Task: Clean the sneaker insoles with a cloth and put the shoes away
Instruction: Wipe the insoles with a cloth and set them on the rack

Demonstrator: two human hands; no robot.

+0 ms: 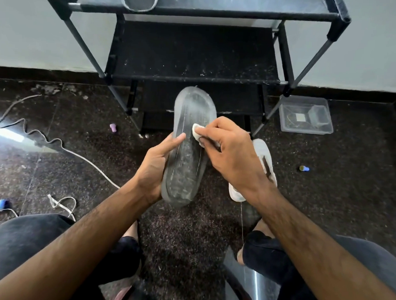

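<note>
The person sits low in front of a black shoe rack [195,78] and is busy with the cleaning step. The left hand [155,164] grips a grey insole [188,154] from the side, with the thumb lying across its top and the palm cupped under its heel end. The insole is held up in the air above the dark floor [348,200], its toe end pointing at the rack.

The right hand [230,155] pinches a small white cloth [196,132] in its fingertips and presses it onto the right side of the insole, about halfway along. The insole looks dusty, with pale marks and two thin lines running down it.

A white sneaker [265,161] lies on the floor just beside the right wrist, partly hidden by it. Another grey insole [139,0] rests on the top shelf of the rack. A clear plastic box [306,115] sits on the floor to the right of the rack, and a white cord [36,135] snakes over the floor on the left.

I think the wiping is only part done, since much of the insole is grey with dirt. Next the cloth should rub up and down the whole length while the left hand holds firm. Then the insole has to go back inside the sneaker, and the shoes go on the rack.
</note>
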